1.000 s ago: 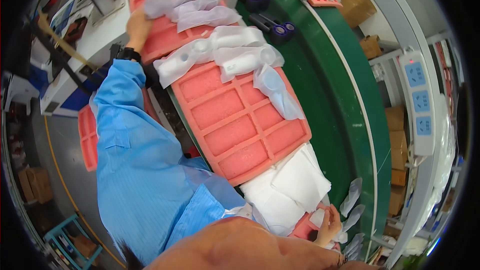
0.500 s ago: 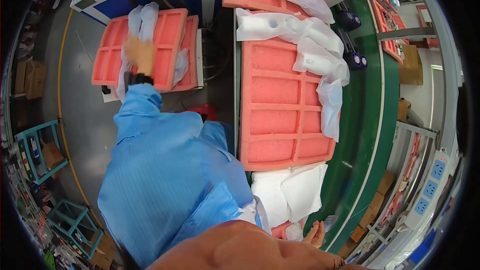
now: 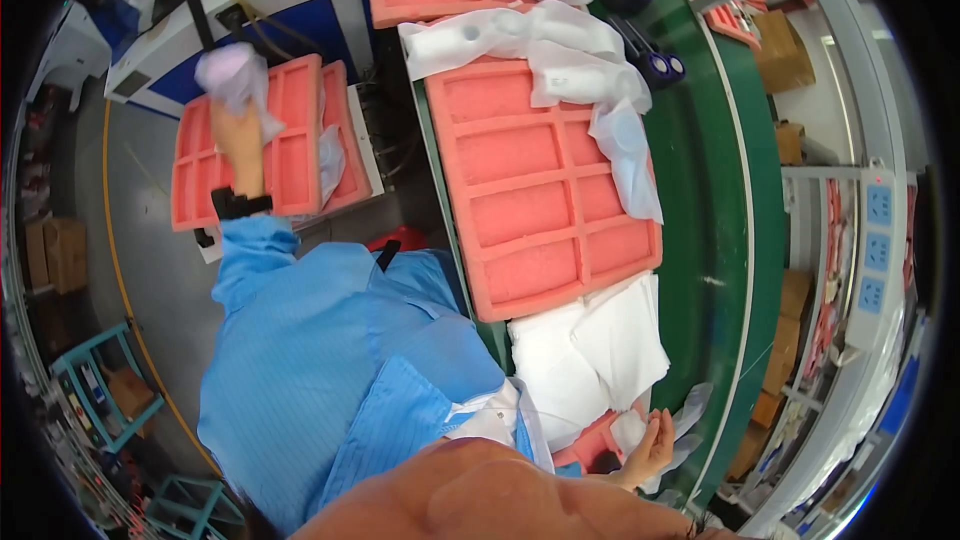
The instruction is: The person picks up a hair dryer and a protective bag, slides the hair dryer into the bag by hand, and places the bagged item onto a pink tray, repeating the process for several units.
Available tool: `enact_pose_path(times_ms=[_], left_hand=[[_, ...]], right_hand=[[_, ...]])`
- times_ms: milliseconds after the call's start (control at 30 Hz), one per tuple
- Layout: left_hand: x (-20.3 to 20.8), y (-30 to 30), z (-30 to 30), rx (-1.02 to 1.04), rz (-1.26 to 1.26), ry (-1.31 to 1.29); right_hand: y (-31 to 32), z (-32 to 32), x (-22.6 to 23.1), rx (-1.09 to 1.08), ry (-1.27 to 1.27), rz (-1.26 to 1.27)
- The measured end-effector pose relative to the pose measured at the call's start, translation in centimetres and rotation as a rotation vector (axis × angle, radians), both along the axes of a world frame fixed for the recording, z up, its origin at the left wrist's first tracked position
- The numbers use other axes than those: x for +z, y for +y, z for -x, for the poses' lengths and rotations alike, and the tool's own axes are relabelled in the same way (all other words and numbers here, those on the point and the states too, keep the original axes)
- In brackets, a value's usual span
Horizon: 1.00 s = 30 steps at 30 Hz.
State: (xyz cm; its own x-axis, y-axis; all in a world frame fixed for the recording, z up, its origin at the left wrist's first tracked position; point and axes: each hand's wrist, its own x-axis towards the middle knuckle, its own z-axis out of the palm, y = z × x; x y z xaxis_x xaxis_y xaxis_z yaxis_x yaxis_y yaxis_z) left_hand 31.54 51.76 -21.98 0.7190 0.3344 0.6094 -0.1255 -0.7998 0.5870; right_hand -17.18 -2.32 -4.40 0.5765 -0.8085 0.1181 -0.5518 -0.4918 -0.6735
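Observation:
My left hand (image 3: 238, 135), in a blue sleeve with a black wristband, is closed on a white plastic-bagged item (image 3: 232, 72). A pinkish part shows through the bag at its top. Hand and item are over a pink foam tray (image 3: 297, 135) with compartments, at the far left. A second foam tray (image 3: 352, 130) shows behind it, with another bagged piece (image 3: 331, 164) between them. My right hand (image 3: 652, 448) is at the lower right, fingers stretched out, beside clear plastic bags (image 3: 690, 410). Its arm is mostly hidden.
A large pink foam tray (image 3: 566, 185) lies on the green bench (image 3: 720, 240), with white bagged items (image 3: 575, 75) along its far and right edges. White sheets (image 3: 590, 355) lie at its near end. Purple-and-black round-ended devices (image 3: 655, 65) stand behind. A blue-and-white machine (image 3: 300, 15) is at the far left.
My left hand now has the bagged item raised from the left tray, toward its far edge. My head view has turned, shifting the bench and trays in the picture. More of my right hand shows.

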Motion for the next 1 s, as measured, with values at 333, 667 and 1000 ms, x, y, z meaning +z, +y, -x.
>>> enact_pose_path(times_ms=[333,667,1000], left_hand=[[5.7,-16.0,-20.4,-0.624,-0.744,0.183],[16.2,-39.8,1.8,-1.485,-0.337,0.237],[10.7,-44.8,4.5,-1.340,-0.605,0.533]], right_hand=[[2.8,0.9,0.2,-0.090,-0.043,0.015],[4.0,2.1,-0.6,-0.175,-0.071,0.032],[3.5,3.2,-1.8,-0.053,-0.169,0.000]])
